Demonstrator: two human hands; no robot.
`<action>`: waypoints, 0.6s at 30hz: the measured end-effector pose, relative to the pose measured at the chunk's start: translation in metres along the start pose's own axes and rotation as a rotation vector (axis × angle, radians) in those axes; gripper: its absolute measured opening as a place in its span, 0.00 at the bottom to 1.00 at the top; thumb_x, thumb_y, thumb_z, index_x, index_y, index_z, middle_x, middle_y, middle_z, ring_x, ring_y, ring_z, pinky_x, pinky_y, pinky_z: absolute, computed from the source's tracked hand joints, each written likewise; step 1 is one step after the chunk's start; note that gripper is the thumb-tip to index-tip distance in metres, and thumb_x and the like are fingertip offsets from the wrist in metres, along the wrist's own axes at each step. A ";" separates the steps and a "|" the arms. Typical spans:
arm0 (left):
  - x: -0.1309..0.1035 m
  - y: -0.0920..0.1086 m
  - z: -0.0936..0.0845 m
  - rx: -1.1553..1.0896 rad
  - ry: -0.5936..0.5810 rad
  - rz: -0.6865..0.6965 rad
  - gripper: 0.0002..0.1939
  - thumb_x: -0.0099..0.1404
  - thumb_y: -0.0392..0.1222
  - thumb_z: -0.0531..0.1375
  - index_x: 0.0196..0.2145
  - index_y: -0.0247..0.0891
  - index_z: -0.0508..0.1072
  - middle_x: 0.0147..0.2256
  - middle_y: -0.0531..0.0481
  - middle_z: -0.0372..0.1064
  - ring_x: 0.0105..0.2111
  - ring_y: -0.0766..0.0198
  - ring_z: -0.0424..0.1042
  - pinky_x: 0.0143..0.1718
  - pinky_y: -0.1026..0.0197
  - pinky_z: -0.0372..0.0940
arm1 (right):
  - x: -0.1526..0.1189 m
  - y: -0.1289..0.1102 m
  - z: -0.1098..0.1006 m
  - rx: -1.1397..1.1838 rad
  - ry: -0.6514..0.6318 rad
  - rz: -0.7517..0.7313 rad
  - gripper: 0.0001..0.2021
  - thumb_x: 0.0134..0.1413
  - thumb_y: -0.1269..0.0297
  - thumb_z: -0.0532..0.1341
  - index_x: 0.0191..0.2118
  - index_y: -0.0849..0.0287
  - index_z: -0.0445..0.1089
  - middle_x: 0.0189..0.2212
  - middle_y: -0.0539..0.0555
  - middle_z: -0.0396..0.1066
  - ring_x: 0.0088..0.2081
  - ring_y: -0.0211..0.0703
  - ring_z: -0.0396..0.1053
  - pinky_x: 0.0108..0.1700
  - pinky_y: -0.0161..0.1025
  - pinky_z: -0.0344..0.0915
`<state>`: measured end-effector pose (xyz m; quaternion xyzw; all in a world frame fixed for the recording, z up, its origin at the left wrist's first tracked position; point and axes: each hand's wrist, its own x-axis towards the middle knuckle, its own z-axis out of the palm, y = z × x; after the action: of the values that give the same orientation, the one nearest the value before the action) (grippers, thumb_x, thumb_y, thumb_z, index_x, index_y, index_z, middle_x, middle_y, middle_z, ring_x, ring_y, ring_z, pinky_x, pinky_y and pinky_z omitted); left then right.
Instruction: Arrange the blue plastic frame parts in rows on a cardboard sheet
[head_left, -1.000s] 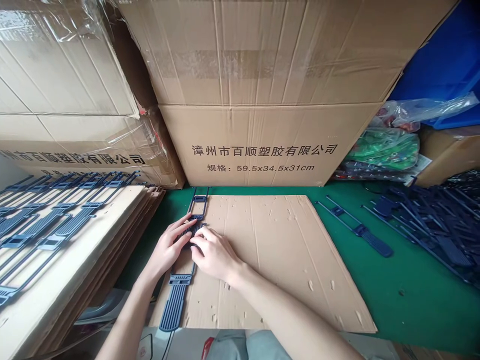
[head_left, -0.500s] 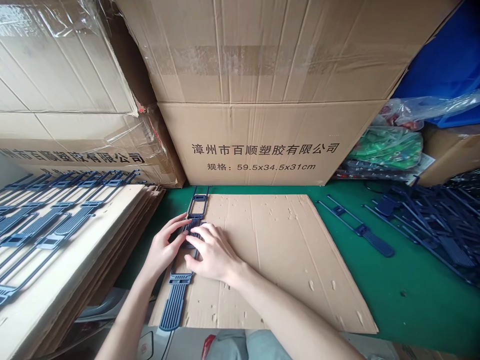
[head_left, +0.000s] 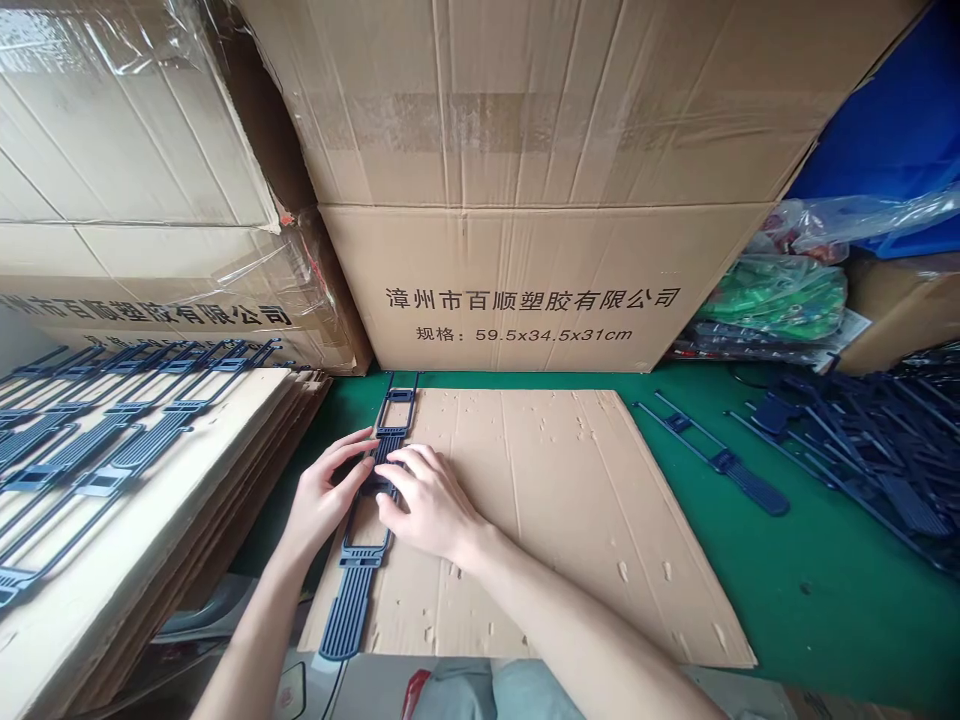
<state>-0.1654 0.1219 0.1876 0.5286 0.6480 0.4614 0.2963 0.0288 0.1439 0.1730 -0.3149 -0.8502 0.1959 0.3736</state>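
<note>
Two dark blue plastic frames with ribbed paddles (head_left: 350, 610) lie end to end along the left edge of a flat cardboard sheet (head_left: 555, 520). Where they meet, my left hand (head_left: 322, 495) holds the left side, thumb and fingertips closed on the plastic. From the right, my right hand (head_left: 429, 505) grips the same joint, its fingertips on the upper paddle and the thumb lower down. The fingers partly cover the joint.
A loose blue frame (head_left: 724, 460) and a tangled pile of them (head_left: 885, 450) lie on the green table (head_left: 825, 620) at right. Stacked boards (head_left: 150, 540) at left carry rows of frames. Large cartons (head_left: 525, 250) stand behind, with plastic bags (head_left: 780, 295) beside them.
Both hands have shifted very slightly at the joint, and my right fingertips have drawn a little back to the right. The frames lie as before.
</note>
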 end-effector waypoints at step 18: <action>0.007 -0.005 0.002 0.097 0.125 -0.169 0.24 0.56 0.65 0.61 0.45 0.53 0.81 0.52 0.57 0.79 0.56 0.55 0.76 0.65 0.54 0.66 | -0.064 0.129 -0.253 -0.129 0.455 0.508 0.22 0.60 0.50 0.61 0.50 0.61 0.79 0.51 0.62 0.78 0.49 0.51 0.76 0.52 0.48 0.72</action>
<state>-0.1679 0.1294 0.1828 0.4562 0.7289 0.4351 0.2672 0.3044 0.2185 0.2305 -0.5751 -0.6503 0.1533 0.4721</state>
